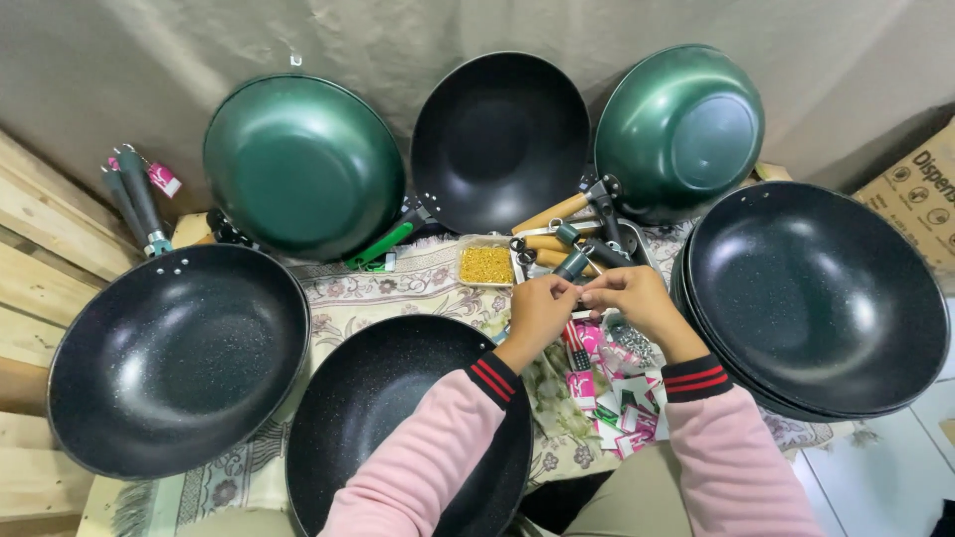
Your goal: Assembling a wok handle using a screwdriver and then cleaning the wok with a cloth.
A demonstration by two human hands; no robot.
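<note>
We're looking down at a small table with a floral cloth (398, 288), and both of our hands meet right in the middle of it. The left hand (540, 310) is curled nearly shut, fingertips pinched on something tiny, and the right hand (637, 298) is curled the same way, pinching in from the other side – the bit between them is too small and too covered by fingers to name. It sits just near of a grey handle end (572, 264), which pokes up from the tray of wooden handles (557, 239), so it could be handle hardware, but that's a guess.

Everything is arranged in a ring around us, which makes sense for reaching. 2 green woks (303, 164) (679, 129) and 1 black wok (497, 139) lean bottom-out or inside-out against the far wall, propped up so they take less room. A black wok (174, 358) lies flat at the left, another (398, 418) sits right against our left forearm, and a stack of black woks (816, 298) is at the right.

Close to the hands – a small box of yellow-gold bits (486, 265), a pile of shiny screws (632, 343), and pink and white tags (612, 398) scattered near the right wrist. 2 dark handles (134, 204) lean at the far left.
</note>
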